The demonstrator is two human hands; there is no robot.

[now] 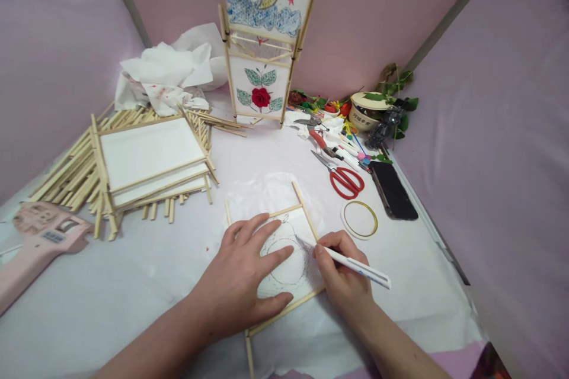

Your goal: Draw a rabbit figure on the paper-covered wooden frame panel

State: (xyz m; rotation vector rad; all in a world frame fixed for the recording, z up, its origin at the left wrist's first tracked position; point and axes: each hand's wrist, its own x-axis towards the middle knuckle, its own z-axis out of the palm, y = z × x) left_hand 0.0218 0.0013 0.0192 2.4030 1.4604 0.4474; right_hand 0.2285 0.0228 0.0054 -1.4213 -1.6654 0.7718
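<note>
From my end this looks like the drawing step: a picture is being inked onto a framed sheet of paper [284, 275] that lies on the desk [413, 308], right in front of me and beneath both hands. My left hand [249, 260] rests on it with fingers spread, gripping nothing, and seems to serve as a weight. My right hand [347, 272] is closed around a white pen [360, 266], its tip at the upper right of the drawing; whether it touches the paper I can't tell.

A large round outline shows, with a smaller shape above it, partly covered by my fingers, and fine marks around the rim. I judge the drawing unfinished. The next move calls for short, light strokes along the upper shape, the paper pinned so the wooden frame [293, 307] doesn't turn. I'd lift my left fingers off the covered lines before working there, and watch for smearing if the ink is wet. The scissors [347, 182] and phone [393, 189] lie well clear of the pen.
</note>
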